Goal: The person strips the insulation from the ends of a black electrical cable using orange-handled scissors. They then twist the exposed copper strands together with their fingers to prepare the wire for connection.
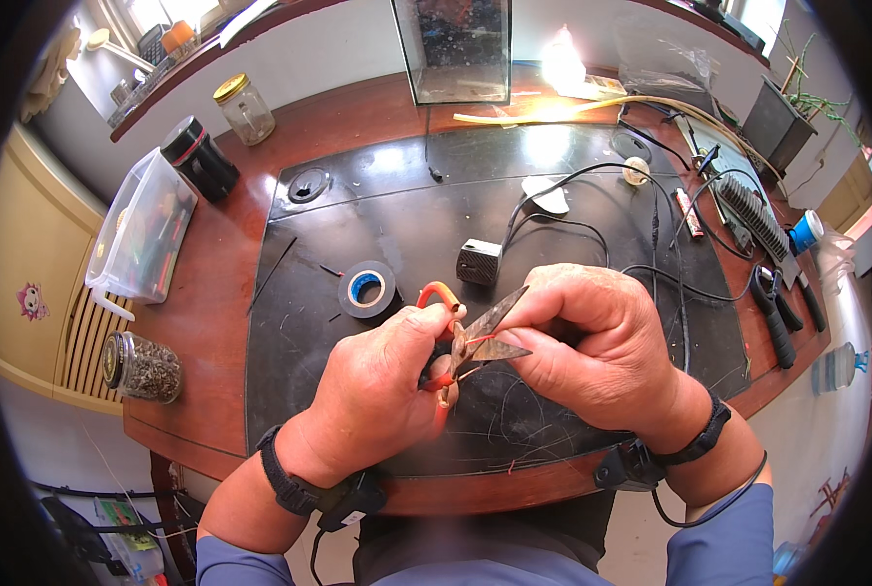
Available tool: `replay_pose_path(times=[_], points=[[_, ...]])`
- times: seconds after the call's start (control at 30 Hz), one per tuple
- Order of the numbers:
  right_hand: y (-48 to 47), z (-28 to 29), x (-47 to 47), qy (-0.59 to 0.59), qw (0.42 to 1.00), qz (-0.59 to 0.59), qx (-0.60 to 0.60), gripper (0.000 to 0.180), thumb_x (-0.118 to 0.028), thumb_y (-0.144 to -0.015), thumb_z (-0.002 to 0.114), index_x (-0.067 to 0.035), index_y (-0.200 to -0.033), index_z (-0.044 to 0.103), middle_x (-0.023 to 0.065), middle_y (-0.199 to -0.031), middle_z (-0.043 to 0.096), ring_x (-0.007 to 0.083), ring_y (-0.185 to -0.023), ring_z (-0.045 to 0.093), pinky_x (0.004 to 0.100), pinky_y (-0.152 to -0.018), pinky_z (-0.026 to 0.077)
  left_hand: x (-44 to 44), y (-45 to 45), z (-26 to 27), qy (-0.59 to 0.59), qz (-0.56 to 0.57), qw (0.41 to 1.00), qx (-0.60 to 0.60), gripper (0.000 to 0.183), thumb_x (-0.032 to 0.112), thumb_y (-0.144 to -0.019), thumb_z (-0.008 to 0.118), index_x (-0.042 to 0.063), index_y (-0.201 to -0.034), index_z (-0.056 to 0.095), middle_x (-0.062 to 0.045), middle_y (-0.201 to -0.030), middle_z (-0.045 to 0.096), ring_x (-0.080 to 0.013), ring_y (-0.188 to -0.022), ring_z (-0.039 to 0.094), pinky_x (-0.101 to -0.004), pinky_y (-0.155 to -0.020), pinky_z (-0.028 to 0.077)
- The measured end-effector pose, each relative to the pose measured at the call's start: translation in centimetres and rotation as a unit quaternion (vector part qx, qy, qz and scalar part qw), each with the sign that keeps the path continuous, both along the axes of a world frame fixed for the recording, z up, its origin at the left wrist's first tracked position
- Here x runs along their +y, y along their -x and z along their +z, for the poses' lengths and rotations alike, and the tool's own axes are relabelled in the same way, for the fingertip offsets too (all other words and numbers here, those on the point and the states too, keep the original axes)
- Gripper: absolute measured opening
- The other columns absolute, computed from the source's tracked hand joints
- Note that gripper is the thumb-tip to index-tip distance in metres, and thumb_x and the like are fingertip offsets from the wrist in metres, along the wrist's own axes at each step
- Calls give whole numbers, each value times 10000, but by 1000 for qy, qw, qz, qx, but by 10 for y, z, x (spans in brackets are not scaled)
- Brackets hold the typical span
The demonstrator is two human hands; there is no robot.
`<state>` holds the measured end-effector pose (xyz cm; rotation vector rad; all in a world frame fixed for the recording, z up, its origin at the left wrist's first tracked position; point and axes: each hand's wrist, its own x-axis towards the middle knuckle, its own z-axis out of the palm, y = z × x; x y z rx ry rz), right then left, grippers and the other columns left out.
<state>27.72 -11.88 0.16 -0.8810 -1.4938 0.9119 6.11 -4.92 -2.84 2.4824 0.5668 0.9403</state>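
Scissors [472,340] with red-orange handles are in my left hand [381,384], their dark, worn blades spread apart and pointing right. A thin red wire [482,338] lies between the blades. My right hand [597,340] pinches the wire's right end between thumb and forefinger, close beside the blade tips. The rest of the wire is hidden behind the scissors and my left fingers. Just beyond my left hand, a roll of black electrical tape [368,290] with a blue core lies flat. A small black box [479,261] on a black cable stands past the scissors.
A black mat [363,220] covers the middle of the brown wooden table [187,366]. Fine wire strands [531,417] litter its near part. Black cables [656,212] loop at right, near black-handled pliers [773,322]. A clear plastic bin [143,227] and glass jars [143,366] stand left; a glass tank [454,84] stands behind.
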Motion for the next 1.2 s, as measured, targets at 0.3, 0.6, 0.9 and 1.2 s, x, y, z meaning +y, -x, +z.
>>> replay_pose_path(times=[0.3, 0.6, 0.9, 1.2], points=[[4, -1, -4, 70, 995, 9, 72, 98, -1, -915, 711, 44, -1000, 697, 61, -861, 714, 89, -782, 644, 260, -694, 519, 1, -1, -1, -2, 4, 1000, -8, 519, -79, -717, 704, 7, -1214, 582, -134, -925, 678, -320, -745, 696, -378, -640, 578], [-6, 6, 3, -98, 983, -26, -154, 92, -46, -885, 716, -8, -965, 691, 137, -825, 684, 318, -724, 663, 383, -668, 520, 3, 0, 0, 1, -3, 1000, 2, 508, -99, -729, 666, 12, -1219, 590, -138, -910, 671, -328, -746, 690, -387, -643, 573], [-6, 5, 5, -127, 978, -22, -166, 106, -38, -880, 713, -7, -975, 678, 140, -827, 674, 337, -732, 647, 403, -667, 512, 3, 1, 3, 1, -19, 1000, 1, 524, -102, -720, 672, 16, -1224, 590, -136, -920, 674, -325, -753, 691, -382, -641, 569], [-7, 6, 3, -124, 975, -12, -186, 111, -46, -891, 712, -12, -990, 675, 140, -882, 688, 342, -773, 667, 398, -699, 529, 3, 1, 3, 7, -28, 1000, 5, 545, -108, -710, 677, 14, -1234, 594, -103, -886, 653, -276, -710, 674, -362, -620, 553]])
